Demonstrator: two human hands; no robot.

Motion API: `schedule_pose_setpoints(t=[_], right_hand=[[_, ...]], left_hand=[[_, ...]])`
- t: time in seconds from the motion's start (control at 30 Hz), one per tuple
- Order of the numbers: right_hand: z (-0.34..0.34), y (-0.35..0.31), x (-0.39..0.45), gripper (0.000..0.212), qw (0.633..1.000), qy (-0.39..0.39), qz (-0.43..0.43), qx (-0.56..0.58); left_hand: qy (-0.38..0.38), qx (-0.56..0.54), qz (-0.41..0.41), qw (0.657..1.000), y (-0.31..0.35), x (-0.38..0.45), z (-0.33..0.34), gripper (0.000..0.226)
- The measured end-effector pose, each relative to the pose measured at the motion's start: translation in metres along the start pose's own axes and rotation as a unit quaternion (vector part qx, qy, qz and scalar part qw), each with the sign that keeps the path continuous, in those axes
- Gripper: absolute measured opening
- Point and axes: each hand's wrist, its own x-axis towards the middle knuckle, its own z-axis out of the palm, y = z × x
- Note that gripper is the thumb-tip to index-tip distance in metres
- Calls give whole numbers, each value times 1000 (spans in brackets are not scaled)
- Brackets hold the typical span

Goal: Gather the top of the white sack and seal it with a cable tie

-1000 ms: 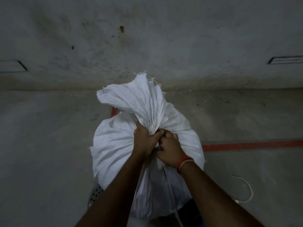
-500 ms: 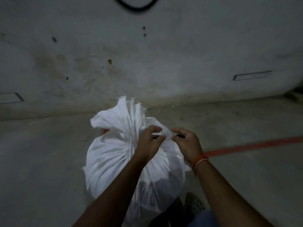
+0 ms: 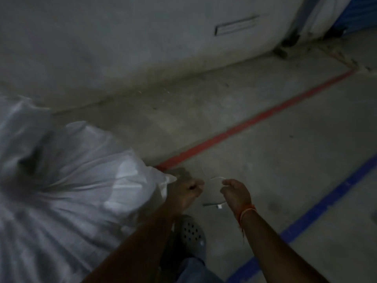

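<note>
A concrete floor [image 3: 265,160], crossed by a red line [image 3: 255,120] and a blue line [image 3: 326,203], meets a grey wall [image 3: 122,48]. The blurred white sack [image 3: 71,190] fills the lower left. The left hand [image 3: 184,189], fisted, sits at the sack's right corner. The right hand [image 3: 235,193] pinches a thin white cable tie [image 3: 216,178] looping between both hands. A grey perforated clog [image 3: 190,235] stands below.
</note>
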Motion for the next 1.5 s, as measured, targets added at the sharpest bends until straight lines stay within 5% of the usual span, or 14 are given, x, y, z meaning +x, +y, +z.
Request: schedule_pose_setpoints(t=[0.2, 0.33, 0.53, 0.7, 0.83, 0.93, 1.07, 1.17, 1.3, 1.4, 1.5], right_hand=[[51, 131, 67, 52, 990, -63, 110, -53], [67, 117, 60, 60, 983, -91, 127, -101], [91, 131, 85, 36, 979, -121, 110, -126], [99, 147, 104, 54, 973, -143, 112, -143], [94, 143, 100, 42, 977, -123, 118, -132], [90, 122, 89, 40, 991, -90, 71, -67], [84, 67, 71, 33, 995, -71, -63, 14], [85, 11, 50, 24, 979, -82, -175, 70], [87, -75, 4, 19, 936, -139, -304, 110], [91, -134, -34, 21, 913, -187, -334, 141], [98, -182, -70, 26, 902, -157, -327, 235]], left_hand=[[-20, -28, -58, 998, -72, 56, 37, 19], [-3, -62, -98, 993, -94, 62, 31, 19], [25, -72, -126, 989, -99, 67, 24, 23], [19, -82, -138, 987, -97, 69, 27, 28], [26, -77, -153, 985, -97, 73, 28, 24], [48, -68, -155, 985, -81, 73, 26, 7], [84, -36, -79, 993, -36, 74, 5, 28], [114, -45, -41, 992, 14, 67, -23, 16], [164, -119, -23, 979, 75, 39, -71, 26], [210, -148, 54, 965, 119, -3, -109, 23], [223, -136, 101, 960, 152, -55, -144, 24]])
